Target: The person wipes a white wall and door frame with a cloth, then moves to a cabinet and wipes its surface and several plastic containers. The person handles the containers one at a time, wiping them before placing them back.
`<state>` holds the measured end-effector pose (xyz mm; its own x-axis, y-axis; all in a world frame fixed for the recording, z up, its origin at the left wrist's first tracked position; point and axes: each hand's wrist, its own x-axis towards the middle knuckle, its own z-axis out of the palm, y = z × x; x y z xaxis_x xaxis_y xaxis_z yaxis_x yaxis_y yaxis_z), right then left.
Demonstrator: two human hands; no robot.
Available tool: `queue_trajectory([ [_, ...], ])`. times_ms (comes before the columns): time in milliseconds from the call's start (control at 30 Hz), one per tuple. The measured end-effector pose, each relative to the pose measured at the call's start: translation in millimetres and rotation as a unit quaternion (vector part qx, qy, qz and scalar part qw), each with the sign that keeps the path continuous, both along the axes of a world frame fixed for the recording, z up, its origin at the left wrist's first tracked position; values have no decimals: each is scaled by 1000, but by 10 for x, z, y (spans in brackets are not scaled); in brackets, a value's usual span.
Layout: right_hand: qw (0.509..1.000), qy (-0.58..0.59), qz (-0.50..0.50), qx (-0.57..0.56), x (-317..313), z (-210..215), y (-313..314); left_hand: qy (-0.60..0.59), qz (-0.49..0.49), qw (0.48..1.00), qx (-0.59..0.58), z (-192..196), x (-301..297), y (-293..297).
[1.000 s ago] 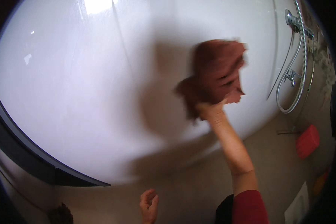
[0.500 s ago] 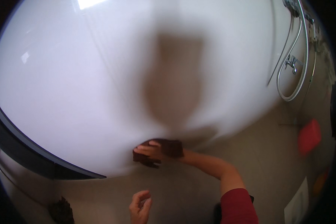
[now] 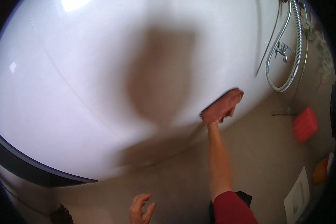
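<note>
Brown cloth point(image 3: 223, 106) pressed flat against white wall point(image 3: 100, 74), low down, near where wall meets beige floor point(image 3: 257, 160). Right hand point(image 3: 212, 120) mostly hidden under cloth, gripping it at lower end; arm stretched up from red sleeve point(image 3: 231, 209). Left hand point(image 3: 141, 208) at bottom edge, fingers loosely spread, holding nothing, well apart from cloth. Shadow on wall left of cloth. Shower hose point(image 3: 287, 56) and tap point(image 3: 282, 50) upper right. Red block point(image 3: 304, 124) on floor to right.
</note>
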<state>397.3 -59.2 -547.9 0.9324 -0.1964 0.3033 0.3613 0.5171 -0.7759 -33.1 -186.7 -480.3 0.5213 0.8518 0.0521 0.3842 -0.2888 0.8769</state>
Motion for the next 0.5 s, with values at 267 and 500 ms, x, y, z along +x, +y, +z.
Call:
queue_trajectory([
  [267, 985, 126, 5, 114, -327, -1088, 268, 89, -3, 994, 60, 3, -191, -77],
  [500, 964, -110, -37, -241, -1912, -877, 865, 106, -5, 992, 69, 173, -316, -122],
])
